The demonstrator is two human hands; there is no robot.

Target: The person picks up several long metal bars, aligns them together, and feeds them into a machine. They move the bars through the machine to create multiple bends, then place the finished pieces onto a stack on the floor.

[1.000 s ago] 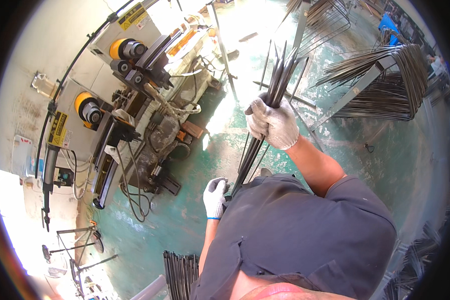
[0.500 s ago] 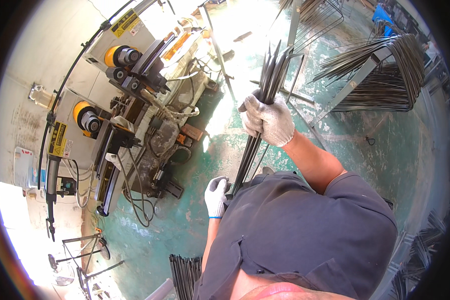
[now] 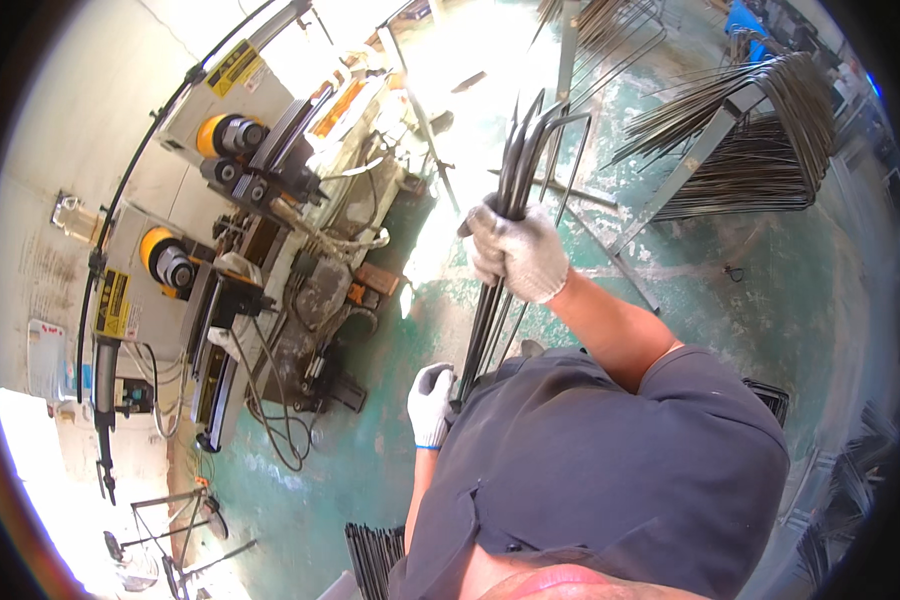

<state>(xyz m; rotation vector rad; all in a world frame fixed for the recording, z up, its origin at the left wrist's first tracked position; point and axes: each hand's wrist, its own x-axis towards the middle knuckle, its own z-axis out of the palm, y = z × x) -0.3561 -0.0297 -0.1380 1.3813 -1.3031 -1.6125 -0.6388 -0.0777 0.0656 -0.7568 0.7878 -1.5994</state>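
A bundle of long dark metal rods (image 3: 517,177) stands in front of me at a slant, bent over at its far ends. My right hand (image 3: 518,252), in a pale knitted work glove, is wrapped round the bundle at about its middle. Lower down, beside my body, my left hand (image 3: 431,407) wears a similar glove with a blue cuff edge. Its fingers are curled at the near end of the rods, partly hidden behind them and my dark shirt (image 3: 610,470).
On the left stands a machine (image 3: 260,260) with yellow-and-black rollers and hanging cables. A metal rack (image 3: 705,155) at the far right carries many bent rods (image 3: 800,130). More upright rods (image 3: 372,560) stand near my left side. The green floor (image 3: 360,450) is worn.
The rod bundle and my right hand have come slightly nearer and to the left. The room has shifted a little in view. Both hands keep their hold.
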